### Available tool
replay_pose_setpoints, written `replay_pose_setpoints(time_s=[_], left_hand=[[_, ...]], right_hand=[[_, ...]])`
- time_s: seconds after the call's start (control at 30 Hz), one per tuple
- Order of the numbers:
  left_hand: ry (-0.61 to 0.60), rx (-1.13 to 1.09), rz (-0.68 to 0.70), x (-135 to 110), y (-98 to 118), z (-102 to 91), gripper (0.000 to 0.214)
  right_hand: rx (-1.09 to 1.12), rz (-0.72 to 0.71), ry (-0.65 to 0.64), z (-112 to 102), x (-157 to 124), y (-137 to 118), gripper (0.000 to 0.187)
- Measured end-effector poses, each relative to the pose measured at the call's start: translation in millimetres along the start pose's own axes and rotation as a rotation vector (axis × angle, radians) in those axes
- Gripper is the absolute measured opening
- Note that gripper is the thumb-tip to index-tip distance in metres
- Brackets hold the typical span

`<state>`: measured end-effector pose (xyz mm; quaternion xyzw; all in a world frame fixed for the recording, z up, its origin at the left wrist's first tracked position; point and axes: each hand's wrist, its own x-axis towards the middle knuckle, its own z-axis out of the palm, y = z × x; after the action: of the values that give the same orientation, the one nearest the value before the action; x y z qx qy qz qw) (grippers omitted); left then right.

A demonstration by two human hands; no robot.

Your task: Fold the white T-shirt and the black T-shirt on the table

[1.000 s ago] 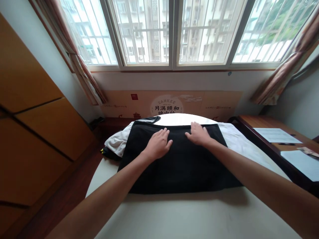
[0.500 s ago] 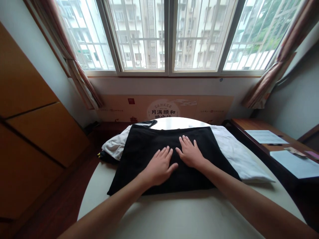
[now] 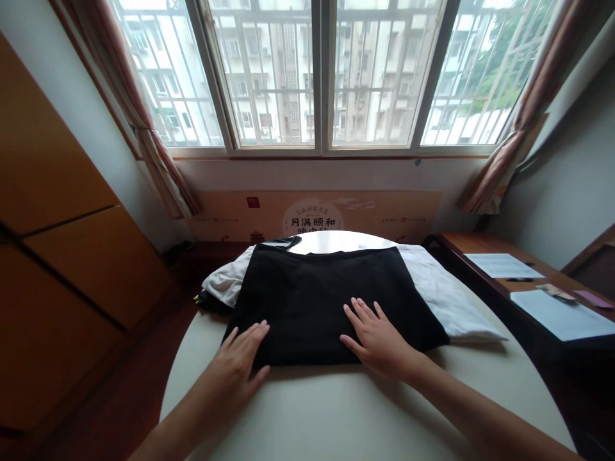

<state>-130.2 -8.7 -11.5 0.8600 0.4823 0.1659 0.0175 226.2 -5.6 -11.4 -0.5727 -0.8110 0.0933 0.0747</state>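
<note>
A folded black garment point(image 3: 327, 294) lies flat on a round pale table point(image 3: 346, 410), on top of a white garment point(image 3: 446, 294) that sticks out to both sides. My left hand point(image 3: 237, 365) lies open and flat at the black garment's near left corner, fingers on its edge. My right hand point(image 3: 377, 339) rests open and flat on the near edge of the black garment, right of the middle. Neither hand holds anything.
A wooden cabinet point(image 3: 62, 256) stands on the left. On the right, a dark wooden desk point(image 3: 485, 246) carries papers point(image 3: 500, 264) and a pen. Behind the table are a printed cardboard panel point(image 3: 312, 214) and a barred window point(image 3: 317, 70) with curtains.
Both hands have slid from the far middle of the black garment back toward me to its near edge. The left hand has moved out to the near left corner.
</note>
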Motion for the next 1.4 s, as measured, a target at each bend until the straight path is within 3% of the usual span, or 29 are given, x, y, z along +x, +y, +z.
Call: replay_pose_setpoints(time_s=[0.07, 0.13, 0.2, 0.33, 0.43, 0.5, 0.63, 0.8, 0.87, 0.93, 0.97, 1.03, 1.1, 1.13, 1.27, 1.33, 1.4], left_hand=[[0.12, -0.122, -0.361, -5, -8, -7.9, 0.063], [0.158, -0.322, -0.707, 1, -12, -15.6, 0.068], [0.065, -0.582, -0.841, 14, -13, -22.8, 0.062], [-0.147, -0.942, -0.789, 39, -5, -35.3, 0.045], [-0.082, -1.113, -0.799, 48, 8, -42.7, 0.039], [-0.016, -1.269, -0.752, 53, 21, -47.5, 0.037], [0.136, -1.483, -0.628, 69, 44, -57.9, 0.032], [0.216, -1.772, -0.506, 91, 48, -52.0, 0.053], [0.326, -1.715, -0.586, 91, 54, -34.5, 0.056], [0.388, -1.551, -0.61, 87, 68, -10.9, 0.056], [0.341, -1.468, -0.566, 85, 78, 1.0, 0.058], [0.12, -1.349, -0.396, 84, 101, 20.2, 0.065], [-0.073, -1.284, -0.247, 91, 125, 30.8, 0.064], [-0.112, -1.265, -0.213, 97, 136, 33.1, 0.06], [0.035, -1.27, -0.234, 126, 160, 34.5, 0.046], [0.13, -1.213, -0.259, 136, 153, 33.0, 0.036], [0.203, -1.031, -0.334, 145, 132, 26.1, 0.023]], right_hand=[[0.033, 0.006, -0.004, -3, 2, -11, 0.073], [0.074, -0.007, 0.017, -8, 8, -27, 0.069], [0.128, -0.07, 0.06, -14, 18, -48, 0.067], [0.2, -0.289, 0.128, -18, 32, -100, 0.078], [0.161, -0.383, 0.185, -7, 37, -139, 0.106], [0.116, -0.296, 0.251, 0, 42, -160, 0.111], [0.1, -0.022, 0.433, -5, 57, -175, 0.08], [0.265, 0.138, 0.484, -53, 83, -142, 0.045], [0.423, 0.206, 0.496, -72, 97, -123, 0.021], [0.672, 0.248, 0.521, -86, 115, -108, 0.019], [0.829, 0.258, 0.548, -92, 124, -103, 0.023], [1.149, 0.262, 0.632, -101, 141, -101, 0.024], [1.406, 0.248, 0.741, -110, 155, -109, 0.021], [1.5, 0.234, 0.795, -115, 160, -115, 0.02], [1.735, 0.154, 0.948, -145, 170, -137, 0.024], [1.827, 0.072, 0.95, -168, 172, -137, 0.03], [1.891, -0.049, 0.942, -195, 171, -123, 0.036]])
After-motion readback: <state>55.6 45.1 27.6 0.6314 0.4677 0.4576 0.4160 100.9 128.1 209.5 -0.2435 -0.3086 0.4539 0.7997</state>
